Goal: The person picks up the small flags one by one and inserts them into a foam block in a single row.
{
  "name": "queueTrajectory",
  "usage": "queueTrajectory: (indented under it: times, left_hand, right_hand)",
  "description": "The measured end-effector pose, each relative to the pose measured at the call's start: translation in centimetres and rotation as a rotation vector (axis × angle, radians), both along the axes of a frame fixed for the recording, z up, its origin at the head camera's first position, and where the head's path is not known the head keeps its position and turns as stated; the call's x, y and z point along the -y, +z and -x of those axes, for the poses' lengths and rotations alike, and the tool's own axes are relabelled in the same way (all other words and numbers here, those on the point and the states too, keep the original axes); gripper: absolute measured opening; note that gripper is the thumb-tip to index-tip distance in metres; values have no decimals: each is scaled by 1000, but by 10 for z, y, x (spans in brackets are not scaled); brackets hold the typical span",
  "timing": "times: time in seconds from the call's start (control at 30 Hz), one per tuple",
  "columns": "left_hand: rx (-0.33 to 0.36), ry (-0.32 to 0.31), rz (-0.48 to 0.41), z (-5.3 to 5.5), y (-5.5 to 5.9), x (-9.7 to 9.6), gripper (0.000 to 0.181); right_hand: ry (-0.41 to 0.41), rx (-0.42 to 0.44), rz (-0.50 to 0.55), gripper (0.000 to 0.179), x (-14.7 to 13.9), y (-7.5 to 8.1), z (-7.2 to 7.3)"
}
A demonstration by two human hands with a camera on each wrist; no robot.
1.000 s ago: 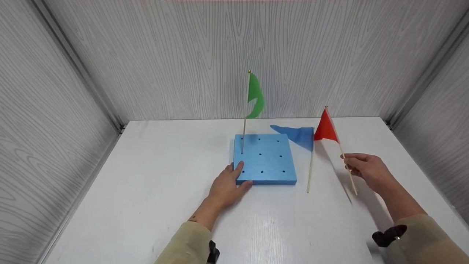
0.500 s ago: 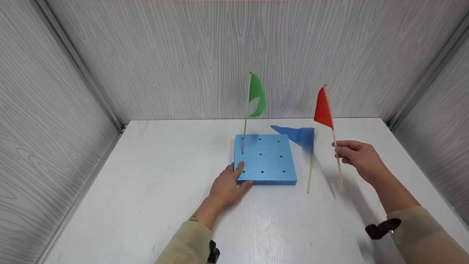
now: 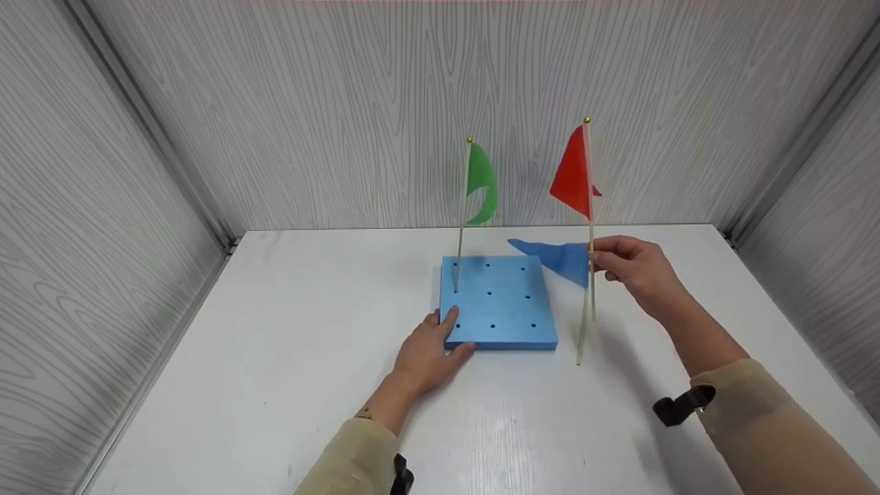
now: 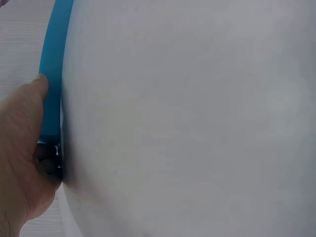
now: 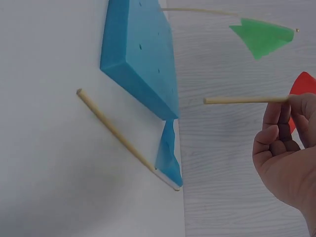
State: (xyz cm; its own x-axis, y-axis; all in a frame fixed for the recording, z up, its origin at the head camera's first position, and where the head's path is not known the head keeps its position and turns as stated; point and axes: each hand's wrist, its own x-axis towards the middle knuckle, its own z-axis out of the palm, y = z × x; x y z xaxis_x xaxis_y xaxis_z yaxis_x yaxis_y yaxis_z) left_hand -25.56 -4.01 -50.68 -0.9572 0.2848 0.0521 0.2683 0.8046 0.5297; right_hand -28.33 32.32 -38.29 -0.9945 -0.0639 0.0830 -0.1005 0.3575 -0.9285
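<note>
My left hand (image 3: 426, 350) grips the near left corner of a blue board with holes (image 3: 512, 313), one finger on its top and the thumb along its front side. In the left wrist view the thumb lies against the board's side (image 4: 52, 98). A green flag (image 3: 481, 182) stands upright in a hole at the board's left. My right hand (image 3: 636, 271) pinches the stick of a red flag (image 3: 572, 175), held upright right of the board. The stick's lower end (image 5: 217, 100) hangs free below the fingers. A blue flag (image 3: 565, 261) lies on the table, partly behind the red flag's stick.
A white tabletop (image 3: 330, 295) bears the board and the blue flag. Grey wood-grain panels enclose it, with a back wall (image 3: 344, 124) behind and side walls at left (image 3: 103, 240) and right (image 3: 832, 227).
My right hand has moved left and away from me, raising the red flag and turning its stick from slanted to nearly vertical. My left hand stays on the board.
</note>
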Motion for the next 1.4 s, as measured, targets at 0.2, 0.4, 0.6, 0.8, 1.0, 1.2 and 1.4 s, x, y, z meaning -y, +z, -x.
queueTrajectory:
  times: [0.2,0.4,0.6,0.8,1.0,1.2,1.4]
  left_hand:
    - [0,5,-5,0,1,-1,79]
    - [9,13,0,0,2,-1,79]
    - [8,15,-1,0,1,-2,79]
    - [-23,0,7,0,1,-4,78]
    - [-6,-2,-6,-2,1,-7,79]
    - [-12,-5,-12,-2,1,-9,78]
    - [5,-2,-7,-3,1,-11,78]
  right_hand:
    - [-10,-52,-4,36,21,7,9]
    - [-12,-75,42,37,41,7,16]
    - [0,-75,77,33,56,1,27]
    - [40,-87,125,30,70,-8,35]
    - [56,-71,152,28,82,-18,40]
    - [47,-85,162,25,94,-25,45]
    - [37,-71,143,24,104,-34,49]
